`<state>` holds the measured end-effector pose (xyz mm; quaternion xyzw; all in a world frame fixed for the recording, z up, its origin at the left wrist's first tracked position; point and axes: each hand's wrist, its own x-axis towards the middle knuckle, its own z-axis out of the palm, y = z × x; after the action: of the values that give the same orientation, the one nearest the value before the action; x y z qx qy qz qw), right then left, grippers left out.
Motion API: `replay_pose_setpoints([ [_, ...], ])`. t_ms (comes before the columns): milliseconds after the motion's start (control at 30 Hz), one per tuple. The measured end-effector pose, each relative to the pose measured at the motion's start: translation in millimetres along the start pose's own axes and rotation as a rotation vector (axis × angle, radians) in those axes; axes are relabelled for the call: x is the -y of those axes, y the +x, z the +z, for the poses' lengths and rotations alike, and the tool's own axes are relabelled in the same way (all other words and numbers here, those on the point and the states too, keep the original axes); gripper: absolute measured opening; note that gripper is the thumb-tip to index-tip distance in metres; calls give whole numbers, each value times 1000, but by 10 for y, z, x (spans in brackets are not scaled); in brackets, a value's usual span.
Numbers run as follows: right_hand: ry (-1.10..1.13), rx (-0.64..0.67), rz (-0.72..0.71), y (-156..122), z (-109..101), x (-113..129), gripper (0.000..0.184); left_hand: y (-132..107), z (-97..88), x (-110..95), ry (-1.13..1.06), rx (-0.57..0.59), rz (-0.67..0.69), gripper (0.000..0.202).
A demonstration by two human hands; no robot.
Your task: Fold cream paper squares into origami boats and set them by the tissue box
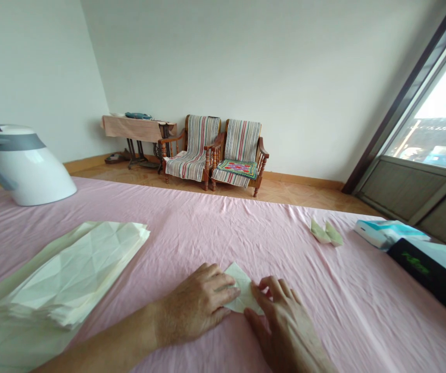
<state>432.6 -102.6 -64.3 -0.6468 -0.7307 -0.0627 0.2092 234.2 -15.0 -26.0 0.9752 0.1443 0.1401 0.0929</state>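
Note:
A small piece of pale folded paper (242, 290) lies on the pink cloth between my two hands, one corner pointing away from me. My left hand (195, 300) rests on its left edge, fingers together and pressing it down. With thumb and fingertips, my right hand (281, 321) pinches the right edge of the paper. Farther off to the right stands a folded paper boat-like shape (326, 233) with raised points. On the left lies a stack of creased pale paper sheets (86, 264), loosely piled on larger sheets.
A white and grey jug (40, 166) stands at the far left of the cloth-covered table (207, 223). Toward the right are a blue and white tissue pack (386, 233) and a black box (425, 274). Two wooden chairs (260, 181) stand beyond the table by the wall.

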Motion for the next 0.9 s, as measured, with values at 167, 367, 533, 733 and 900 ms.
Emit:
replay_pose_setpoints([
  [167, -71, -75, -132, -22, 47, -17, 33, -20, 27, 47, -191, -106, -56, 30],
  [367, -99, -90, -165, -60, 5, 46, 25, -40, 112, 174, -197, -382, -441, 11],
  [533, -148, -42, -154, -40, -51, 99, 21, -53, 118, 244, -116, -307, -566, 13],
  [733, -177, -2, -173, -32, -65, 113, 20, -44, 107, 242, -107, -242, -586, 17],
  [900, -179, 13, -161, -45, -50, 115, 20, -38, 87, 260, -121, -201, -572, 16],
])
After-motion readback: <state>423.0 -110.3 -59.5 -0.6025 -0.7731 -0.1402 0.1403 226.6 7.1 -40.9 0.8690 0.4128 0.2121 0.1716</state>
